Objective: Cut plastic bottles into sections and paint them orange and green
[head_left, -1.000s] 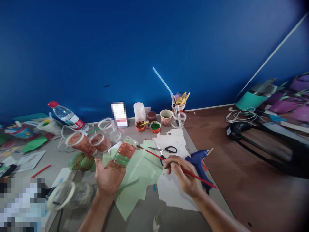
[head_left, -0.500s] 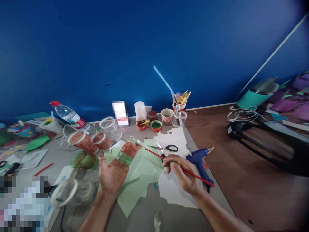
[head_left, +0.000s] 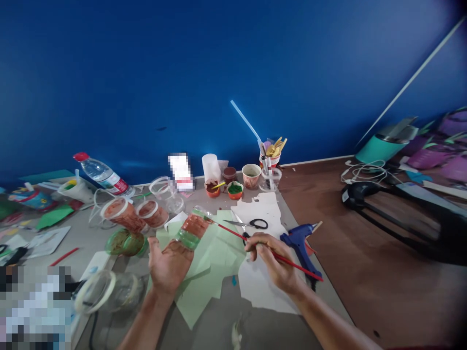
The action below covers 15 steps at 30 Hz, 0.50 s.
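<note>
My left hand (head_left: 170,266) is palm up and carries a clear plastic cup-like piece (head_left: 193,227), painted reddish brown with a green band. Its fingers are hidden at the piece, apparently inside it, while the thumb stands apart. In my right hand (head_left: 272,257) is a thin red paintbrush (head_left: 233,231), pinched between thumb and fingers. The brush tip touches or nearly touches the brown paint at the piece's right side. Below lie pale green paper sheets (head_left: 204,291). Two small bowls hold brown paint (head_left: 212,186) and green paint (head_left: 235,188).
Scissors (head_left: 258,223) lie on white paper (head_left: 268,287), beside a blue glue gun (head_left: 301,245). At left are brown-painted cups (head_left: 122,214), a green plastic piece (head_left: 127,242), a clear container (head_left: 126,291) and a leaning water bottle (head_left: 104,175). A black frame-like object (head_left: 397,218) sits right.
The whole view has shifted very slightly. Both hands, the painted plastic piece and the paintbrush keep nearly the same positions.
</note>
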### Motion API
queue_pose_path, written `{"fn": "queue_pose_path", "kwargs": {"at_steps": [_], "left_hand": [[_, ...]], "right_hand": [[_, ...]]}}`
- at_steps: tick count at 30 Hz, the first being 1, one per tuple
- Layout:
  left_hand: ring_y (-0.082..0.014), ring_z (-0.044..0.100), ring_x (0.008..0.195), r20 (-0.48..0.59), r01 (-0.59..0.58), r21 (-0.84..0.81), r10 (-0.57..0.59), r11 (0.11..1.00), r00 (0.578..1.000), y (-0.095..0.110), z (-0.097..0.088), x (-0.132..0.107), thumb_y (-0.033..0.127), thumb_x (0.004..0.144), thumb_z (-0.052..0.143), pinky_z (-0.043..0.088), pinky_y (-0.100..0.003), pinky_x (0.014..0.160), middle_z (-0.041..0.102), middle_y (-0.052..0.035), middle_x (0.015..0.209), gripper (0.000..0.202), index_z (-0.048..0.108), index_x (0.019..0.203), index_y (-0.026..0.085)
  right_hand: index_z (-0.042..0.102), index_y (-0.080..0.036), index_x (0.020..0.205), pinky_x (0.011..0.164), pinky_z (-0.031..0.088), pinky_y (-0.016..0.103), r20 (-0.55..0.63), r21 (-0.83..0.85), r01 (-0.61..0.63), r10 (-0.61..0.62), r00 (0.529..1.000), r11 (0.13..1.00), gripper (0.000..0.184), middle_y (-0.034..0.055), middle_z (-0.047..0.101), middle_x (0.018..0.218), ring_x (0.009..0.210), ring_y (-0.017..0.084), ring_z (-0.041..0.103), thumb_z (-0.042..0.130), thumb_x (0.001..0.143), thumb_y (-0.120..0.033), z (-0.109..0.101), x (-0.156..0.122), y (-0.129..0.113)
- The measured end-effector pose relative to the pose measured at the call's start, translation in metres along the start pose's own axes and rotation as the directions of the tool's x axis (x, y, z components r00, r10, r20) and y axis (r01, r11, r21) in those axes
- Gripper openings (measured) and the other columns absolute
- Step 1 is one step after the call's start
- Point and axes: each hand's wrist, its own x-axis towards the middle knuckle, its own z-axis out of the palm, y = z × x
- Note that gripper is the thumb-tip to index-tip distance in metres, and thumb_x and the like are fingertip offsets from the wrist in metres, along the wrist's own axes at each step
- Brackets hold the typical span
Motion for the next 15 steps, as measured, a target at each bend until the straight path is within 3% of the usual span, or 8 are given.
{"fn": "queue_pose_path", "kwargs": {"at_steps": [6, 12, 15], "left_hand": [[-0.0344, 0.052, 0.125, -0.042, -0.036, 0.002, 0.036, 0.999, 0.998, 0.006, -0.01, -0.002, 0.069, 0.087, 0.031, 0.034, -0.054, 0.109, 0.06, -0.0249, 0.128, 0.084, 0.042, 0.14, 0.005], [-0.034, 0.051, 0.127, -0.051, 0.025, 0.026, -0.024, 0.999, 0.998, 0.002, -0.007, -0.001, 0.072, 0.086, 0.03, 0.038, -0.053, 0.107, 0.061, -0.0231, 0.127, 0.083, 0.05, 0.136, 0.008], [-0.0327, 0.054, 0.124, -0.05, 0.005, -0.005, -0.006, 1.0, 0.999, 0.002, -0.004, 0.0, 0.07, 0.086, 0.032, 0.039, -0.051, 0.107, 0.061, -0.0234, 0.127, 0.082, 0.047, 0.137, 0.009]], "right_hand": [[0.067, -0.019, 0.089, 0.055, 0.05, 0.029, -0.083, 0.064, 0.029, -0.023, 0.996, 0.998, 0.021, 0.005, 0.066, 0.077, 0.054, 0.013, 0.058, 0.049, 0.094, -0.03, -0.003, 0.002, -0.007], [0.066, -0.019, 0.096, 0.056, 0.051, 0.029, 0.017, 0.031, 0.007, -0.007, 1.0, 0.999, 0.022, 0.0069, 0.068, 0.085, 0.057, 0.014, 0.061, 0.047, 0.094, -0.031, 0.002, 0.0, -0.001], [0.066, -0.019, 0.092, 0.056, 0.051, 0.028, 0.004, 0.001, 0.016, -0.016, 1.0, 1.0, 0.021, 0.005, 0.066, 0.08, 0.057, 0.013, 0.06, 0.048, 0.094, -0.028, 0.0, 0.002, -0.001]]}}
